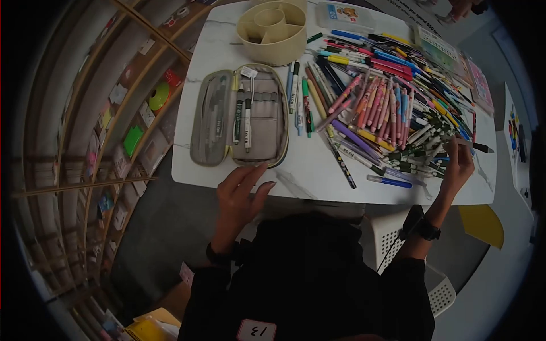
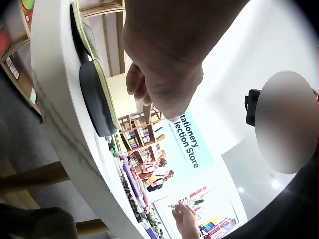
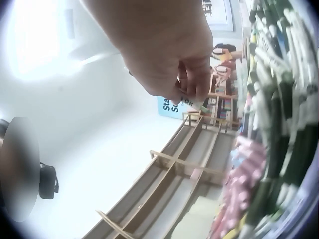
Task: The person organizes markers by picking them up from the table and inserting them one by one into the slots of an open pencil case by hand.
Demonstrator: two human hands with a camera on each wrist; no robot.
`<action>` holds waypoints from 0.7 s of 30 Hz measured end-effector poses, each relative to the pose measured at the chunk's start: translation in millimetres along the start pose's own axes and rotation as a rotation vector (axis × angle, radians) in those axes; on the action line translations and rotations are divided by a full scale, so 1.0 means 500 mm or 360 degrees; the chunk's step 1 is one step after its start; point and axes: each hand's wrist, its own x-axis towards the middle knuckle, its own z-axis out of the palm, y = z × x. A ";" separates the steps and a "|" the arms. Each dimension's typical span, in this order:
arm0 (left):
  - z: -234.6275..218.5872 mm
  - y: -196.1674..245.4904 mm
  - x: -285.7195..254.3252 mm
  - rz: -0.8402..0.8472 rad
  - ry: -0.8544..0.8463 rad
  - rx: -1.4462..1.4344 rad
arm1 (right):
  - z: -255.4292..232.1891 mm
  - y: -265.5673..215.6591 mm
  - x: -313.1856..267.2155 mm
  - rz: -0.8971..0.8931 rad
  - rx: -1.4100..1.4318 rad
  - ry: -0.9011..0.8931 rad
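Note:
My right hand (image 1: 458,167) pinches a white and dark green pen (image 1: 482,148) above the right end of the pen pile. In the right wrist view, part of that pen (image 3: 192,104) with dark lettering shows below the fingertips. My left hand (image 1: 239,196) is at the table's front edge, fingers loosely bent, fingertips right at the near rim of an open grey pencil case (image 1: 264,149). Two white and green pens (image 1: 247,122) lie in the case's right half, beside small elastic loops. More pens (image 1: 217,116) show through the mesh pocket of its left half.
A large pile of pens (image 1: 392,105) covers the table's (image 1: 273,184) right side. Behind the case stands a round beige divided organizer (image 1: 272,48), with a clear plastic box (image 1: 346,17) beside it. Packets (image 1: 441,50) lie at the back right. A white perforated chair (image 1: 387,238) stands below the front edge.

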 end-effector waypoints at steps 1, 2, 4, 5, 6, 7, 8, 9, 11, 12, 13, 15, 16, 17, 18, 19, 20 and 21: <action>0.001 0.001 -0.001 -0.0010 0.0011 0.0020 | 0.017 -0.014 -0.001 -0.0001 0.0018 -0.0018; 0.002 0.002 -0.003 -0.0009 0.0009 -0.0001 | 0.032 -0.031 -0.003 -0.0044 0.0006 -0.0113; 0.001 0.005 -0.003 -0.0010 0.0002 -0.0011 | 0.085 -0.088 -0.026 -0.0058 0.0143 -0.0302; 0.001 0.006 0.000 0.0004 0.0018 -0.0018 | 0.125 -0.118 -0.047 -0.0066 0.0264 -0.0413; 0.002 0.008 0.003 0.0017 0.0033 -0.0029 | 0.163 -0.149 -0.073 -0.0075 0.0383 -0.0524; 0.004 0.011 0.006 0.0016 0.0038 -0.0022 | 0.198 -0.177 -0.109 -0.0034 0.0443 -0.0674; 0.006 0.015 0.011 0.0014 0.0040 -0.0070 | 0.230 -0.201 -0.146 0.0004 0.0504 -0.0826; 0.008 0.021 0.013 0.0012 0.0043 -0.0117 | 0.257 -0.213 -0.178 -0.0140 0.0433 -0.1054; 0.014 0.034 0.016 -0.0085 0.0010 -0.0214 | 0.307 -0.235 -0.243 -0.0121 0.0476 -0.1472; 0.016 0.038 0.016 -0.0178 -0.0032 -0.0322 | 0.328 -0.248 -0.275 0.0050 0.0590 -0.1662; 0.019 0.037 0.011 -0.0184 -0.0029 -0.0312 | 0.347 -0.256 -0.304 0.0342 0.0714 -0.1784; 0.023 0.029 -0.001 -0.0262 -0.0002 -0.0424 | 0.377 -0.276 -0.333 0.0908 0.1013 -0.1902; 0.018 0.028 -0.001 -0.0264 -0.0003 -0.0420 | 0.385 -0.270 -0.334 0.0911 0.1017 -0.1904; 0.010 0.028 0.001 -0.0288 -0.0004 -0.0501 | 0.396 -0.260 -0.336 0.0949 0.0987 -0.1914; 0.005 0.030 0.001 -0.0316 -0.0009 -0.0583 | 0.403 -0.255 -0.338 0.0992 0.0955 -0.1923; 0.002 0.030 0.002 -0.0319 -0.0011 -0.0581 | 0.408 -0.257 -0.339 0.0996 0.0957 -0.1924; 0.000 0.028 0.008 -0.0308 -0.0046 -0.0490 | 0.416 -0.264 -0.339 0.0978 0.0943 -0.1865; -0.002 0.025 0.013 -0.0297 -0.0081 -0.0398 | 0.423 -0.269 -0.337 0.0959 0.0931 -0.1806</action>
